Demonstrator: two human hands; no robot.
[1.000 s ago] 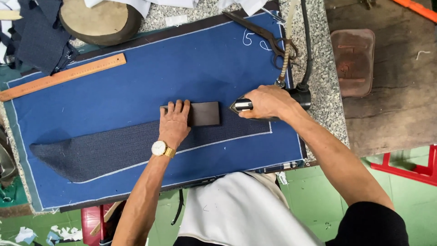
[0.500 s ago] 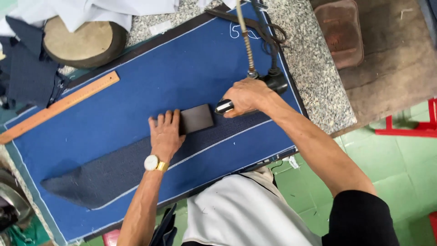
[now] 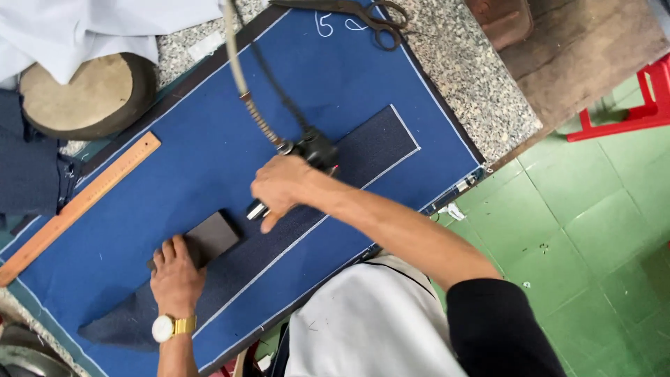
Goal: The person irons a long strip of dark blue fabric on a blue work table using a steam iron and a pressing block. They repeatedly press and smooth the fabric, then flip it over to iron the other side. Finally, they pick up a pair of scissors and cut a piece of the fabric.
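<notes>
in the head view, an iron point(image 3: 307, 150) is gripped by the right hand point(image 3: 283, 185), closed around its handle, over a dark textured fabric strip point(image 3: 363, 143) laid on blue cloth point(image 3: 209, 132) on the table point(image 3: 474, 91). a dark rectangular block point(image 3: 213, 236) is pressed flat by the left hand point(image 3: 174, 279), fingers spread, near the table's front edge. a wooden ruler point(image 3: 77, 206) lies toward the left edge, scissors point(image 3: 363, 12) at the far edge.

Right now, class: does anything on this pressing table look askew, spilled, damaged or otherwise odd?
Nothing looks spilled or damaged. The right hand grips the iron on the dark fabric strip, the left hand presses the dark block. One small oddity: the scissors lie at the blue cloth's far edge, near the iron's cords.
</notes>
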